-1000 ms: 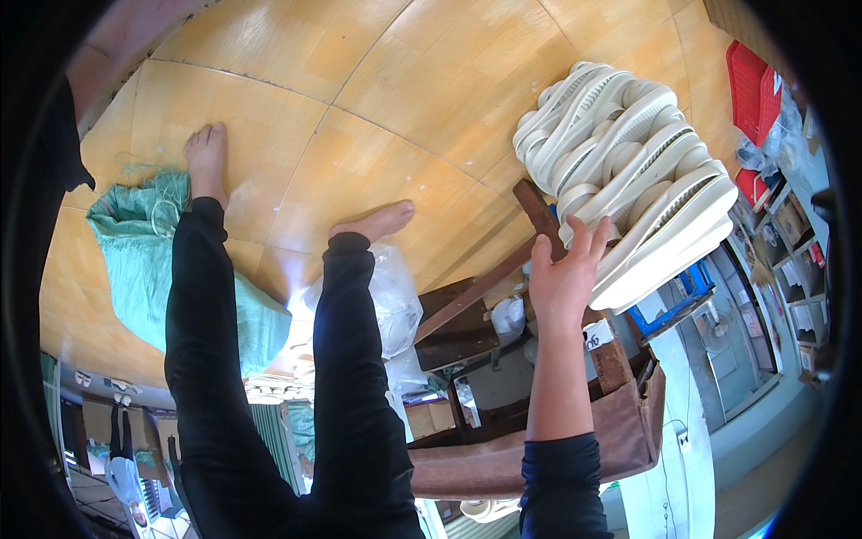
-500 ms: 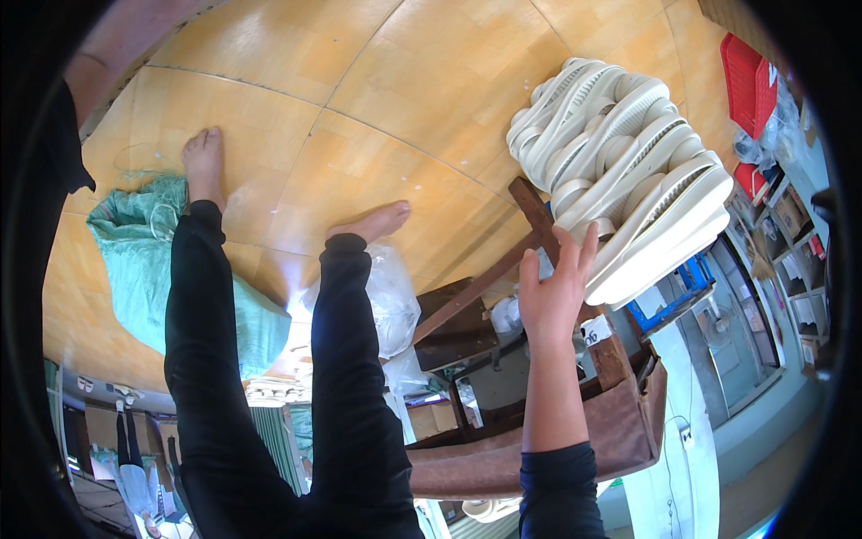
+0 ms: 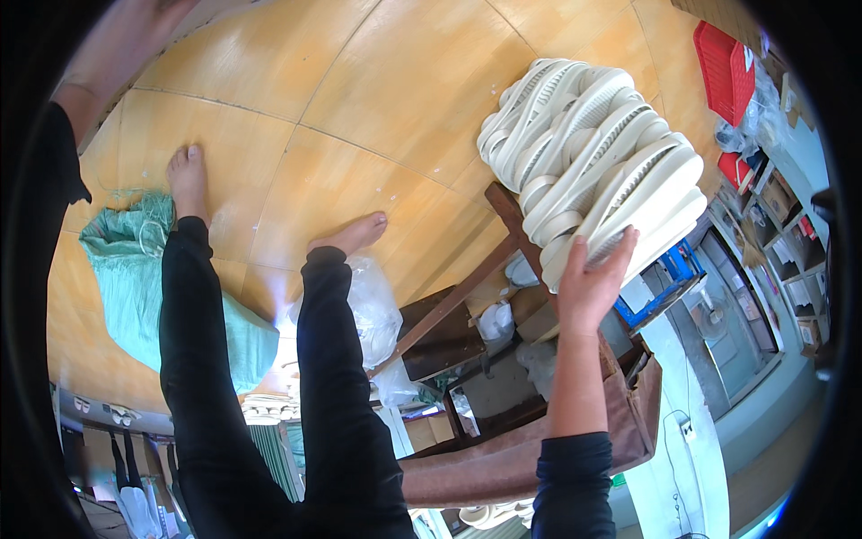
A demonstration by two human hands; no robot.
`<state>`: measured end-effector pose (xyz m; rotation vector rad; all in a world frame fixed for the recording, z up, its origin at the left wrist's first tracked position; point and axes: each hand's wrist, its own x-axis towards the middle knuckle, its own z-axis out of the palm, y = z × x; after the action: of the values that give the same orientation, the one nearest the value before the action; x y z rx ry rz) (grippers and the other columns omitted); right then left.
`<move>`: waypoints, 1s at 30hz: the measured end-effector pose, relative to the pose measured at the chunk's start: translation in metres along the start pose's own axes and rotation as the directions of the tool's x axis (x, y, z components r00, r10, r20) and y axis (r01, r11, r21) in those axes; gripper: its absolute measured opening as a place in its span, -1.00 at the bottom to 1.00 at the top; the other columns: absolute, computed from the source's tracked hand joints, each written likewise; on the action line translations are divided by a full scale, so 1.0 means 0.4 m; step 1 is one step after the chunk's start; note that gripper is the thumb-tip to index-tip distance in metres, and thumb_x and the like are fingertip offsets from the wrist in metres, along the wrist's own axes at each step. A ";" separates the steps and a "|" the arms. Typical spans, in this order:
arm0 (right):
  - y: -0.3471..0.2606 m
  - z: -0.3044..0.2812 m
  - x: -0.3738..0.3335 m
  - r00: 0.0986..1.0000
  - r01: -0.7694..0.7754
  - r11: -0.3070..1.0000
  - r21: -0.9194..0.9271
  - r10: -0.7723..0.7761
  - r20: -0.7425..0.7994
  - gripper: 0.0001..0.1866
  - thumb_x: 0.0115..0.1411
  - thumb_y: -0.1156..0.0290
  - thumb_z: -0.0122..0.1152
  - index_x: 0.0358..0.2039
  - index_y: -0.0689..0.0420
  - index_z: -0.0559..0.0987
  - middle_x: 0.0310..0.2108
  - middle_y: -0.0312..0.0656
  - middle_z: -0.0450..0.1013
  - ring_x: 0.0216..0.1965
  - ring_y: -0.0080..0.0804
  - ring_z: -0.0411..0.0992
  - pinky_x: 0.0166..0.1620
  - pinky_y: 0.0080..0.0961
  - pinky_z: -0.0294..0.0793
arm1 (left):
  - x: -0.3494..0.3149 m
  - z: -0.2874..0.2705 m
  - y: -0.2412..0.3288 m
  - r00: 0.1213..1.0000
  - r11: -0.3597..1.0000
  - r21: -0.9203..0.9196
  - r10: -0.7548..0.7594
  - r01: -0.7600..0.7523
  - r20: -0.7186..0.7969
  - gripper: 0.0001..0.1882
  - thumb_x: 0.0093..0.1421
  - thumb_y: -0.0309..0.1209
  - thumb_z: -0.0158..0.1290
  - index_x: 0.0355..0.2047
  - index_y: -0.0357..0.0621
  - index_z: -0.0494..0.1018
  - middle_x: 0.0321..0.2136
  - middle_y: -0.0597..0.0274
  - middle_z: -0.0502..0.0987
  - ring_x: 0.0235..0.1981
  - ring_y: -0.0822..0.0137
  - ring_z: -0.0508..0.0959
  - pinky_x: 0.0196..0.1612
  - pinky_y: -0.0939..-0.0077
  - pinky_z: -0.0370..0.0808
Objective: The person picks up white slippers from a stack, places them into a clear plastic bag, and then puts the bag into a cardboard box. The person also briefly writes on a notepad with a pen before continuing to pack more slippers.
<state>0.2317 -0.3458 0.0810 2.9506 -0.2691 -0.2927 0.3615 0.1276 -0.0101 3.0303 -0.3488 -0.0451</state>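
A big stack of cream-white shoe soles (image 3: 588, 162), nested side by side in rows, lies to the right. At its near end my right hand (image 3: 594, 283) has its thumb and fingers set apart around the end of the outermost soles, and it appears to grip them. The undersides of the fingers are hidden. My left hand (image 3: 135, 31) reaches up at the far left. Its fingers run out of the picture, so what they do cannot be seen.
Beneath the stack stands a brown wooden frame (image 3: 507, 211) with a brown padded edge (image 3: 512, 458). A green woven sack (image 3: 135, 278) and a clear plastic bag (image 3: 373, 310) lie by my bare feet on the tiled floor. A red crate (image 3: 724, 72) and shelves (image 3: 795, 260) are at the right.
My right hand has moved from beside the stack's near end onto the outermost soles. The whole view has shifted slightly, with the stack now farther left in the picture.
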 end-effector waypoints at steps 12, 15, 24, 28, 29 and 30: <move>0.025 0.011 0.007 0.998 -0.046 0.990 0.133 0.041 0.044 -0.29 0.23 0.36 0.23 0.31 0.38 0.22 0.36 0.31 0.10 0.39 0.18 0.10 0.35 -0.16 0.20 | -0.004 0.058 -0.102 0.974 0.994 -0.032 -0.101 0.109 0.203 -0.56 0.24 -0.04 0.11 -0.02 -0.06 0.54 -0.21 -0.04 0.63 -0.18 -0.04 0.63 -0.14 0.11 0.56; 0.041 0.009 0.005 0.987 -0.119 0.981 0.150 0.100 0.128 -0.18 0.21 0.36 0.29 0.36 0.40 0.12 0.39 0.29 0.05 0.41 0.15 0.06 0.41 -0.21 0.09 | -0.006 0.043 -0.080 0.914 0.977 -0.028 -0.185 0.209 0.362 -0.59 0.18 -0.07 0.18 -0.06 -0.02 0.54 -0.24 -0.04 0.62 -0.22 -0.08 0.63 -0.20 0.04 0.56; 0.061 -0.013 0.017 0.981 -0.106 0.977 0.186 0.071 0.182 -0.16 0.16 0.49 0.26 0.39 0.31 0.07 0.43 0.27 -0.06 0.43 0.20 -0.02 0.40 -0.17 0.09 | -0.032 0.075 -0.023 0.984 0.996 -0.048 -0.067 0.076 0.167 -0.79 0.00 -0.27 0.23 -0.36 -0.04 0.56 -0.39 0.24 0.51 -0.28 0.20 0.59 -0.23 0.29 0.56; 0.073 -0.015 0.013 0.972 -0.100 0.982 0.163 0.061 0.228 -0.15 0.15 0.50 0.24 0.39 0.32 0.04 0.43 0.30 -0.09 0.41 0.24 0.00 0.39 -0.17 0.11 | -0.033 0.081 -0.026 0.985 0.996 -0.058 -0.062 0.072 0.163 -0.65 -0.14 -0.26 0.32 -0.31 -0.04 0.56 -0.40 0.29 0.49 -0.29 0.24 0.57 -0.24 0.32 0.54; 0.076 -0.016 0.015 0.968 -0.104 0.980 0.171 0.060 0.245 -0.14 0.15 0.50 0.24 0.39 0.32 0.03 0.43 0.30 -0.09 0.41 0.24 0.01 0.39 -0.16 0.11 | -0.031 0.082 -0.026 0.984 0.995 -0.073 -0.057 0.070 0.169 -0.65 -0.15 -0.27 0.32 -0.32 -0.05 0.56 -0.41 0.29 0.49 -0.29 0.24 0.57 -0.24 0.33 0.54; 0.077 -0.018 0.015 0.973 -0.079 0.978 0.195 0.033 0.230 -0.13 0.14 0.50 0.23 0.39 0.32 0.02 0.43 0.30 -0.10 0.41 0.25 0.01 0.39 -0.16 0.11 | -0.026 0.084 -0.031 0.988 0.995 -0.087 -0.045 0.059 0.148 -0.65 -0.15 -0.27 0.32 -0.32 -0.06 0.56 -0.41 0.29 0.49 -0.30 0.24 0.57 -0.24 0.33 0.54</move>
<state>0.2341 -0.3760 0.0923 3.1022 -0.4350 -0.6307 0.3528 0.1389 -0.0444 2.9527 -0.2704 -0.2794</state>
